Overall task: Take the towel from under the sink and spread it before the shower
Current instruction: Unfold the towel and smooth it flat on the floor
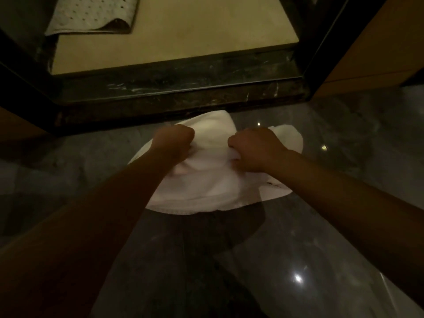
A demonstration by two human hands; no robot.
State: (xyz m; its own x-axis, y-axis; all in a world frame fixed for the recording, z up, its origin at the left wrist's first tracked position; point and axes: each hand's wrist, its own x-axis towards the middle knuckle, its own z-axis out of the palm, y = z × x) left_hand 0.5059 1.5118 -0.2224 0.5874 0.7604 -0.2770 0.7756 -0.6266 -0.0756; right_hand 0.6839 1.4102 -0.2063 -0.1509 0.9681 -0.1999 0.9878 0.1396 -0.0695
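White terry cloth marks the towel (213, 180), which is bunched and only partly unfolded in the middle of the scene, over the glossy grey floor (344, 157) and just on the near side of the dark marble threshold (179, 92) of the shower. At far left, inside the shower, a pale perforated mat (91, 14) lies on the beige shower floor (183, 37) with one corner folded over, well apart from the towel. The left hand (175, 143) is closed into a fist with the fingers curled together, clamped on the left part of the towel's upper fold; the fingertips are hidden under the cloth and the hand is somewhat blurred. The towel's hemmed near edge hangs in a curve between the two forearms, and its far edge reaches up to the threshold; whether it touches the threshold cannot be told. The right hand (257, 149) is likewise closed, fingers together, pinching a ridge of cloth at the right part of the towel. A further lobe of towel shows just to the right of that hand. At far right, a dark frame post (325, 47) rises from the threshold, with a tan wall panel (378, 53) beside it. Bright light spots reflect off the floor at near right.
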